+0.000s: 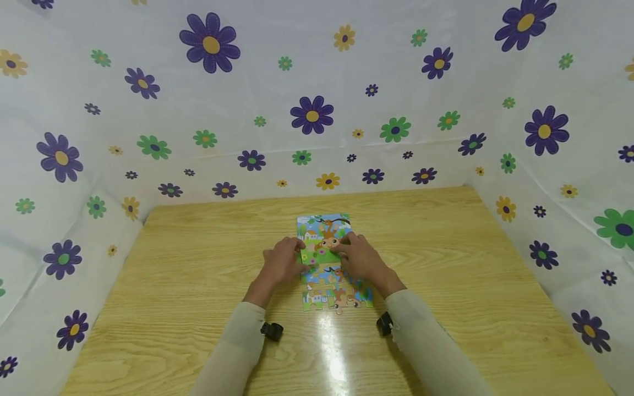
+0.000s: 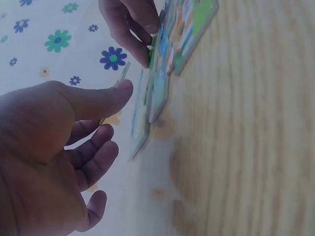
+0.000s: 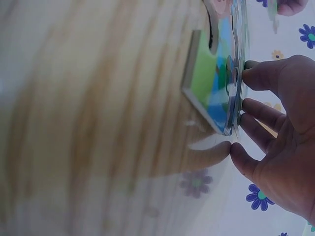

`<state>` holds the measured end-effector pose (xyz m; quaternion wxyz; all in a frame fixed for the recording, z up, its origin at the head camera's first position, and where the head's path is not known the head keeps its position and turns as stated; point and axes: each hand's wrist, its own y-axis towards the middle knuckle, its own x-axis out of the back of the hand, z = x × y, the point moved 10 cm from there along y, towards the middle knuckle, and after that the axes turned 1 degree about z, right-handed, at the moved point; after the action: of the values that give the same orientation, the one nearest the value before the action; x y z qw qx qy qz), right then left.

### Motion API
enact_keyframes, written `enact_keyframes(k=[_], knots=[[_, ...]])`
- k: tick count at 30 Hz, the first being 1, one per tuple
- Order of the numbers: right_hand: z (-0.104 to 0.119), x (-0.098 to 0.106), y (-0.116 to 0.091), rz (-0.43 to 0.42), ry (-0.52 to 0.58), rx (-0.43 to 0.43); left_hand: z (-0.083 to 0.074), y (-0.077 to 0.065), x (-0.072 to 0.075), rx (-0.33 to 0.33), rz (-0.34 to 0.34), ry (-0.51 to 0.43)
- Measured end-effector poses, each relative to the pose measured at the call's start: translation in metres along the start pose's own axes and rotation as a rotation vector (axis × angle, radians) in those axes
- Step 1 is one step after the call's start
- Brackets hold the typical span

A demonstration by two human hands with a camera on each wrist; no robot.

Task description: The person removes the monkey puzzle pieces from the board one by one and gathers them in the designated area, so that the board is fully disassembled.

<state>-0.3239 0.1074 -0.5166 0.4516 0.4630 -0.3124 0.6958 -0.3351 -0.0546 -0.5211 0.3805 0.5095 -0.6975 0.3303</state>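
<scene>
A picture card (image 1: 313,242) with a monkey on a branch, a house and green grass lies at the middle of the table. Just below it is a jigsaw puzzle (image 1: 317,300) of the same picture, with interlocked pieces. My left hand (image 1: 284,258), over the card's left edge, pinches a thin flat puzzle piece (image 2: 125,71) between thumb and fingers, seen edge-on in the left wrist view. My right hand (image 1: 361,256) rests at the card's lower right, covering that corner and part of the puzzle. Its fingertips touch the flat surface in the right wrist view (image 3: 283,118).
Wood-grain table (image 1: 198,247) surrounds the card and puzzle. White cloth walls (image 1: 277,33) with purple, green and orange flowers stand along the back and sides. A black camera is strapped at each wrist.
</scene>
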Motion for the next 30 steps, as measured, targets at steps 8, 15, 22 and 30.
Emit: enact_keyframes(k=[8, 15, 22, 30], knots=[[0.0, 0.001, -0.001, -0.026, 0.014, 0.009, -0.008, -0.021, 0.001, -0.022, 0.003, 0.019], [0.002, 0.002, -0.001, -0.032, 0.007, 0.021, -0.016, -0.038, 0.002, -0.056, 0.001, 0.035], [0.001, 0.002, 0.0, -0.028, 0.017, 0.014, -0.02, -0.05, 0.0, -0.077, 0.011, 0.037], [0.0, 0.001, 0.0, -0.032, 0.018, -0.004, -0.026, -0.066, -0.001, -0.094, 0.007, 0.017]])
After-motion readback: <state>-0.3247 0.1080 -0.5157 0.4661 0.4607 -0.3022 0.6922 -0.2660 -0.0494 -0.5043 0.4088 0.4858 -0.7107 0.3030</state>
